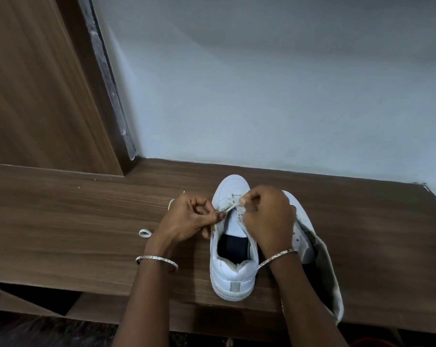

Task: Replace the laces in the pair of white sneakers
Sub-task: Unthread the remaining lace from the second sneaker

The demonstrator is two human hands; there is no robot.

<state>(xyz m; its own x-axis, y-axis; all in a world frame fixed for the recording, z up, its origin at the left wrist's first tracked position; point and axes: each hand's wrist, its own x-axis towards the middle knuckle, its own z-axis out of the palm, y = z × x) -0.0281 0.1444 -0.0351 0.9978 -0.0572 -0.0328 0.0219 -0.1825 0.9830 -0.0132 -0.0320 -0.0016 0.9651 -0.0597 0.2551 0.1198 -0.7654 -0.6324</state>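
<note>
Both my hands are working at the front eyelets of one white sneaker (233, 274), which is standing on the desk (86, 221) between my wrists, heel toward me, its length running straight away from me. My left hand (187, 219) is pinching the lace (228, 205) between thumb and forefinger. My right hand (269, 221) is curling over the opposite eyelet row, pinching there too. The lace is running crosswise between them, so I judge the next pull goes sideways. The other sneaker (303, 216) is lying just right of my right hand.
</note>
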